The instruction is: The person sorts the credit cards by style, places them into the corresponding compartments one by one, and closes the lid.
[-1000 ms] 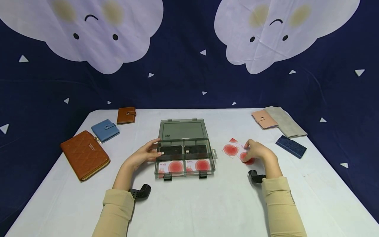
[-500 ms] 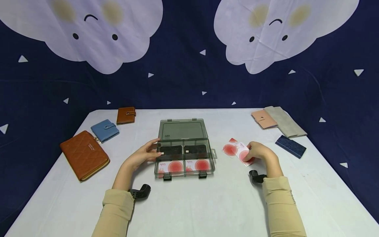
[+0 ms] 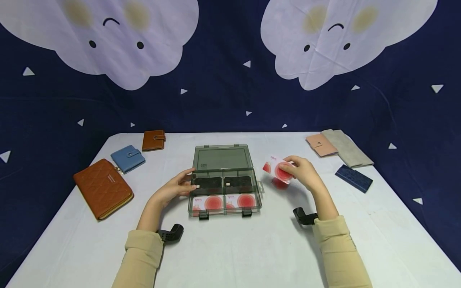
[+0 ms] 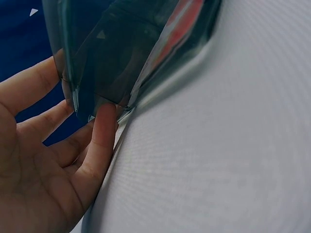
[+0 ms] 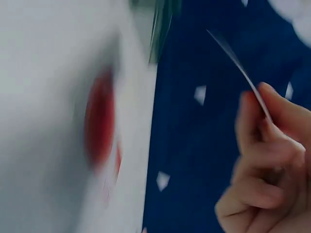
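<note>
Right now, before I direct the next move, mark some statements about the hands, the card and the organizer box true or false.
1. The right hand pinches a white card with red circle above the table. True.
2. The organizer box has its lid shut. False: the lid lies open at the back.
3. The left hand touches the box's left side. True.
4. The blue wallet lies right of the box. False: it lies on the left.
5. Another card lies on the table below the lifted one. True.

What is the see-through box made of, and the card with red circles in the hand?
The box looks like smoky, glossy hard plastic: the cards inside show through its walls, and it has moulded black latches. The card pinched by the right hand looks thin and stiff, perhaps plastic or coated paper; its printed face cannot settle which.
</note>
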A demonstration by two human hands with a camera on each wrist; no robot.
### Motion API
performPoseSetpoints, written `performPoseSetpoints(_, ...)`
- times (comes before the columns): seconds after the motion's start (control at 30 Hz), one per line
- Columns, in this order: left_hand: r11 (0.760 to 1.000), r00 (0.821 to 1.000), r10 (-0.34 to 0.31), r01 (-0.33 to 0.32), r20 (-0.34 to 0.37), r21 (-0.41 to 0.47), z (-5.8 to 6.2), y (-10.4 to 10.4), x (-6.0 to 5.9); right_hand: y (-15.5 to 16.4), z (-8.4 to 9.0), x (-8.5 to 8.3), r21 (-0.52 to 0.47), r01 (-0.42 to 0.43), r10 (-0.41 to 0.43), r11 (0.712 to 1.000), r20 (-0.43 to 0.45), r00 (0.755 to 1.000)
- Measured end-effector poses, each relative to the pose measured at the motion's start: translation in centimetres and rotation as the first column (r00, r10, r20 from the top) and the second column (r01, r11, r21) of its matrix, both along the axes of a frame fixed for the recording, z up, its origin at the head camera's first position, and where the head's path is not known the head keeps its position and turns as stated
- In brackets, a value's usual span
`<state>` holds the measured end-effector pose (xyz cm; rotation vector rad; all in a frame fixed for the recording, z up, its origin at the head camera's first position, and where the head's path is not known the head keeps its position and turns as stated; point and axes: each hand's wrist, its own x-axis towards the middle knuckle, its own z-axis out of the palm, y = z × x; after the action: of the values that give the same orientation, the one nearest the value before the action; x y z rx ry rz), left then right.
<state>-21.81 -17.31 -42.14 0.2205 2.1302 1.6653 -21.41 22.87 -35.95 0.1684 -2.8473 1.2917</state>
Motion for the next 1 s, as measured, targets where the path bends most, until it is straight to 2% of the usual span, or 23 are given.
performPoseSetpoints(0.1, 1.0, 1.0, 0.0, 0.0, -0.002, 0.001, 0.0, 0.0, 0.0, -2.6, 0.4, 0.5, -0.068, -0.005, 0.003, 0.998, -0.034, 0.999)
performPoseSetpoints(0.23, 1.0, 1.0, 0.0, 0.0, 0.0, 0.006, -0.1, 0.1, -0.1, -5.6, 0.7, 1.4, -0.147, -0.126, 0.125, 0.981, -0.012, 0.992)
performPoseSetpoints(0.37, 1.0, 1.0, 0.0, 0.0, 0.005, 0.015, -0.1, 0.2, -0.2, -8.1, 0.6, 2.4, -0.154, -0.274, 0.28, 0.949, 0.023, 0.96)
performPoseSetpoints(0.53, 0.999, 1.0, -0.025, 0.025, -0.01, 0.03, -0.3, 0.0, -0.2, -11.1, -0.3, 3.3, -0.161, -0.366, 0.377, 0.916, 0.039, 0.925)
performPoseSetpoints(0.63, 0.999, 0.999, -0.033, 0.034, -0.015, 0.039, -0.3, -0.1, -0.2, -12.7, -1.0, 3.6, -0.138, -0.39, 0.4, 0.911, 0.053, 0.915)
performPoseSetpoints(0.77, 0.999, 0.999, -0.03, 0.03, -0.019, 0.022, -0.3, -0.1, -0.2, -14.3, -1.9, 4.1, -0.036, -0.402, 0.404, 0.915, 0.068, 0.912)
performPoseSetpoints(1.0, 1.0, 1.0, -0.021, 0.021, -0.008, -0.002, -0.2, 0.0, -0.1, -15.4, -2.5, 4.6, 0.097, -0.429, 0.425, 0.898, 0.066, 0.903)
